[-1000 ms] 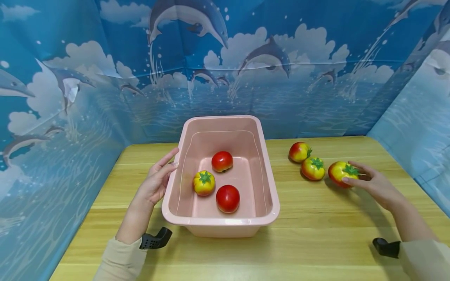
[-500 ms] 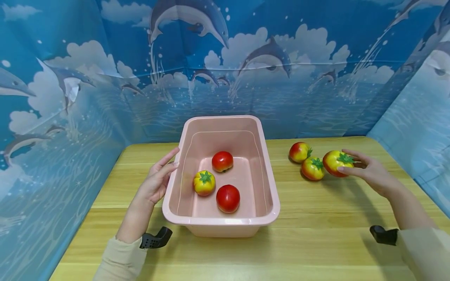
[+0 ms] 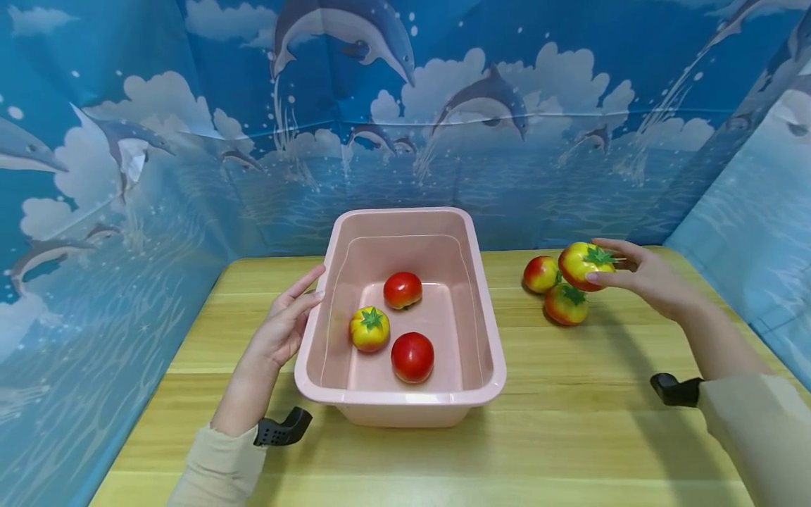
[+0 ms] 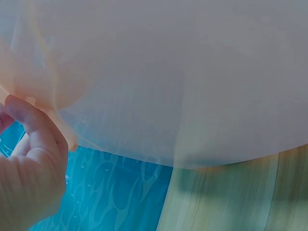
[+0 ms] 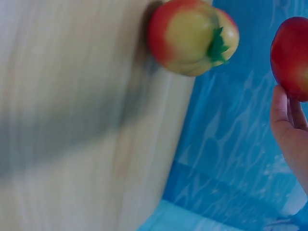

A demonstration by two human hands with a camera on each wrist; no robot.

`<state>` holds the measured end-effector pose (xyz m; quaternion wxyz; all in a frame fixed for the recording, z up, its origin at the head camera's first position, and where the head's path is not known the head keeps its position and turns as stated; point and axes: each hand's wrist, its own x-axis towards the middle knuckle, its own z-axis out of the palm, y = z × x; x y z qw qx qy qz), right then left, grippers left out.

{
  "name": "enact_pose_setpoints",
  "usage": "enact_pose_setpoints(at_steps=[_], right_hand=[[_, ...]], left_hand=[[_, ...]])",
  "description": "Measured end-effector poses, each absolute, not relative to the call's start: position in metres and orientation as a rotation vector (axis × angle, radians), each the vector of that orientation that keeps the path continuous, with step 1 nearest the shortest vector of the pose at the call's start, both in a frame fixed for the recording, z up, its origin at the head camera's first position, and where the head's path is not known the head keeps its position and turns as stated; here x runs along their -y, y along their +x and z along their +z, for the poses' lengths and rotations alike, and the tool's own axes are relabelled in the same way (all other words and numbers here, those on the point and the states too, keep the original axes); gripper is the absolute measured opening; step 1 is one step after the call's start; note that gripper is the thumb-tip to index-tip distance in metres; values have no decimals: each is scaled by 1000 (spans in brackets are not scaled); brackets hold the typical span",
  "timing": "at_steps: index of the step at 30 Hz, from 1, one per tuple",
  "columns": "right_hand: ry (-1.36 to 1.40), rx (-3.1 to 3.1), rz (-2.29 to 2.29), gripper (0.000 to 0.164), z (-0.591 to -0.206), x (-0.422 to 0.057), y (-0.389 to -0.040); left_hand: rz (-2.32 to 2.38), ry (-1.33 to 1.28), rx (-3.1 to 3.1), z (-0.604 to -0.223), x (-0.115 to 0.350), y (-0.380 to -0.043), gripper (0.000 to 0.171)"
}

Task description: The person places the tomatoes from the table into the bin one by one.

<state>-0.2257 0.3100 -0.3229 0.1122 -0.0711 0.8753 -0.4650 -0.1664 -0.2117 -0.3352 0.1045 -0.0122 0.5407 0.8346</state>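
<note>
A pink plastic bin (image 3: 400, 399) stands on the table, with two red tomatoes (image 3: 412, 358) and one yellow-red tomato (image 3: 369, 329) in it. Against its left rim rests my left hand (image 3: 286, 327), with index finger and thumb extended; the other fingers are partly hidden. My right hand (image 3: 640, 278) holds a yellow-red tomato (image 3: 579, 264) with a green leafy top between thumb and fingers, raised off the table. Just below and left of it lie two more yellow-red tomatoes, one nearer (image 3: 566, 305) and one farther back (image 3: 541, 274). The right wrist view shows the held tomato (image 5: 293, 57) at its edge.
The wooden table (image 3: 557, 429) ends at a blue dolphin-print curtain (image 3: 405, 162) behind and at both sides. A black wrist camera (image 3: 283, 427) sits on the left wrist, another (image 3: 676, 390) on the right.
My right hand has lifted the yellow-red tomato off the table and carried it left and up, over the two lying there. The left hand and the bin hold their place.
</note>
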Motion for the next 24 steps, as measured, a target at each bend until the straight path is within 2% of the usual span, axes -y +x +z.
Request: enact_pose_setpoints(at_steps=[15,24], right_hand=[[-383,-2573,-1324,71,-279,-250,-247],[-462,-2569,-1334,70,-264,-215,-255]], left_hand=[[2500,4,-1530,-337,213,-166,48],[2485,4,-1552,-338,213,-167,54]])
